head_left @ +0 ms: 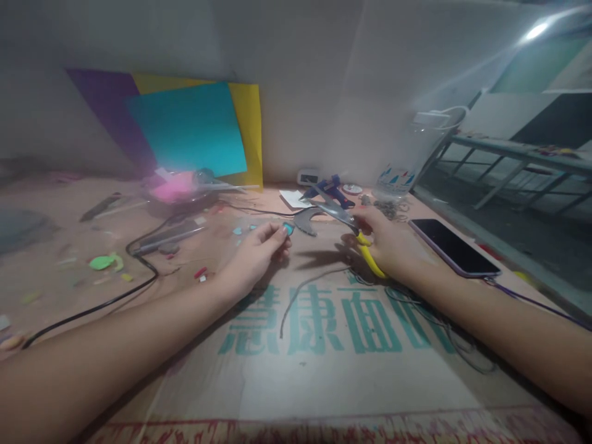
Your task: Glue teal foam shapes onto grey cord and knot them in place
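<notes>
Between the thumb and fingers of my left hand (266, 250) is a small blue piece (288, 229), pinched near the middle of the table. My right hand (379, 237) grips yellow-handled scissors (340, 214), their blades pointing up and to the left. The blades are apart from the blue piece. Just beyond my left fingertips lies a grey curved piece (305, 222). A few small light-blue scraps (237, 231) lie left of that hand. A thin grey cord (298, 290) runs across the printed cardboard (296, 382) below both hands.
A blue glue gun (340, 192) lies at the back near a small white device (308, 177). Coloured sheets (194, 132) lean on the wall. A phone (453, 246) is at right, a clear container (400, 160) behind it. A black cable (102, 305) and green scraps (102, 263) lie left.
</notes>
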`<state>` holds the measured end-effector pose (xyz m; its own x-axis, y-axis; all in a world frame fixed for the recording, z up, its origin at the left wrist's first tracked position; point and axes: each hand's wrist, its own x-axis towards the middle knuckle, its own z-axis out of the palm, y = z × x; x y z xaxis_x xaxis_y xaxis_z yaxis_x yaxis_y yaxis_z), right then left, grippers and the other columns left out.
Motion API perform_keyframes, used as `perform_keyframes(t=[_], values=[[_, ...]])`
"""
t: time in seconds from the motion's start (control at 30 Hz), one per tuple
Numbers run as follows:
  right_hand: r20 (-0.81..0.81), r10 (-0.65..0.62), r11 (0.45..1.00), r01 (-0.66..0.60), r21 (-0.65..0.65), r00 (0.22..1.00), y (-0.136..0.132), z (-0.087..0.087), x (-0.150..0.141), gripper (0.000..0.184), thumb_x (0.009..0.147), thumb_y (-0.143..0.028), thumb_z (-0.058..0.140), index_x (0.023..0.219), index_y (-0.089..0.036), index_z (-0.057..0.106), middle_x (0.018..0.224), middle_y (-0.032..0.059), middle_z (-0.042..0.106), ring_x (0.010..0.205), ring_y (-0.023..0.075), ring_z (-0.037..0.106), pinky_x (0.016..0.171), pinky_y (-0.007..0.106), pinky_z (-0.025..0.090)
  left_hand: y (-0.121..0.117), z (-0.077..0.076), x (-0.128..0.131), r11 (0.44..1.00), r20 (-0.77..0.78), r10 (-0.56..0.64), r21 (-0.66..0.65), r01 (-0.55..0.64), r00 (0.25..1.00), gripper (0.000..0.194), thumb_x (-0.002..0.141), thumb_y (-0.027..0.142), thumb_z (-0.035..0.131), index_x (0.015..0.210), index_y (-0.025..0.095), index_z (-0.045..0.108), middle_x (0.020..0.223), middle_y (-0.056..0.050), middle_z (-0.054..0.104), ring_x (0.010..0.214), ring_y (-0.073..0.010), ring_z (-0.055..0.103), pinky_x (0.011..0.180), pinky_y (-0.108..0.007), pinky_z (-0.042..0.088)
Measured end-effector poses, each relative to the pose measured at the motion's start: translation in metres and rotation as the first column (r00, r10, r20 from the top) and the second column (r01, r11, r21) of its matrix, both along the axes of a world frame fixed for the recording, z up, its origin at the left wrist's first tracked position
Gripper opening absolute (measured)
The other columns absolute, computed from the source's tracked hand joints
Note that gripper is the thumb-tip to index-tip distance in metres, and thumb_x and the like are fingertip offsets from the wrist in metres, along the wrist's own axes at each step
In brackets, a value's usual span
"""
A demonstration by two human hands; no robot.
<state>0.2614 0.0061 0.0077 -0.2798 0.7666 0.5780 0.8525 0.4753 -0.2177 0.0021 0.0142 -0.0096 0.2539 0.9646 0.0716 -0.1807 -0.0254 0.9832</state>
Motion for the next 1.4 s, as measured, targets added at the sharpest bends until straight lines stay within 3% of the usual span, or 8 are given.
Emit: perform_keyframes(t=[0.13, 0.27, 0.4, 0.63, 1.0, 1.4], values=[[0.212, 0.018, 0.998, -0.029, 0.053, 0.977, -0.014, 0.01, -0.008, 0.034, 0.089, -0.043, 0.058, 0.111, -0.018, 0.065, 0.098, 0.0106, 0.063, 0.073, 0.0192, 0.055, 0.059, 0.03, 0.04, -0.001, 0.0, -0.001, 1.0, -0.007, -0.015, -0.005, 0.015, 1.0, 0.036, 0.077, 0.048, 0.074, 0.077, 0.017, 0.055, 0.068, 0.003, 0.058, 0.056, -0.007, 0.053, 0.055, -0.018, 0.042], [0.35, 0.006, 0.98, -0.075, 0.185, 0.937, -0.02, 0.009, -0.012, 0.036, 0.088, -0.044, 0.059, 0.114, -0.02, 0.067, 0.092, 0.0106, 0.063, 0.072, 0.0202, 0.055, 0.055, 0.03, 0.034, -0.005, 0.002, -0.001, 0.998, 0.017, -0.028, -0.048, 0.028, 0.999, 0.037, 0.076, 0.047, 0.075, 0.078, 0.017, 0.053, 0.07, 0.004, 0.055, 0.056, -0.0071, 0.054, 0.053, -0.018, 0.041], [0.344, -0.033, 0.97, -0.054, 0.239, 0.938, -0.018, 0.008, -0.011, 0.035, 0.088, -0.043, 0.059, 0.109, -0.017, 0.069, 0.093, 0.0123, 0.064, 0.074, 0.0204, 0.057, 0.055, 0.029, 0.034, -0.006, 0.006, 0.0, 0.999, -0.017, -0.014, -0.048, 0.013, 1.0, 0.032, 0.077, 0.042, 0.073, 0.076, 0.017, 0.052, 0.063, 0.004, 0.054, 0.055, -0.0072, 0.053, 0.052, -0.016, 0.04], [0.359, -0.045, 0.988, -0.011, 0.154, 0.932, -0.02, 0.015, -0.016, 0.032, 0.09, -0.041, 0.058, 0.106, -0.016, 0.069, 0.095, 0.0136, 0.065, 0.078, 0.0214, 0.059, 0.057, 0.029, 0.038, -0.007, 0.007, 0.004, 0.99, 0.045, -0.044, -0.129, 0.05, 0.998, 0.021, 0.074, 0.028, 0.072, 0.08, 0.017, 0.054, 0.064, 0.004, 0.055, 0.054, -0.0069, 0.052, 0.054, -0.017, 0.042], [0.377, -0.039, 0.997, 0.008, 0.082, 0.925, -0.023, 0.019, -0.017, 0.03, 0.09, -0.041, 0.058, 0.105, -0.018, 0.069, 0.102, 0.0142, 0.067, 0.083, 0.0229, 0.061, 0.062, 0.03, 0.041, -0.006, 0.006, 0.002, 0.994, -0.033, -0.11, 0.02, 0.111, 0.993, 0.013, 0.072, 0.025, 0.063, 0.076, 0.018, 0.053, 0.059, 0.005, 0.053, 0.053, -0.008, 0.049, 0.054, -0.02, 0.036], [0.369, -0.04, 0.992, -0.008, 0.128, 0.929, -0.021, 0.013, -0.016, 0.034, 0.087, -0.042, 0.06, 0.107, -0.017, 0.07, 0.097, 0.0138, 0.067, 0.08, 0.0224, 0.06, 0.063, 0.031, 0.041, -0.007, 0.007, 0.003, 0.993, -0.089, -0.119, 0.007, 0.12, 0.989, 0.015, 0.068, 0.019, 0.06, 0.082, 0.018, 0.056, 0.059, 0.004, 0.054, 0.054, -0.0093, 0.05, 0.05, -0.02, 0.033]])
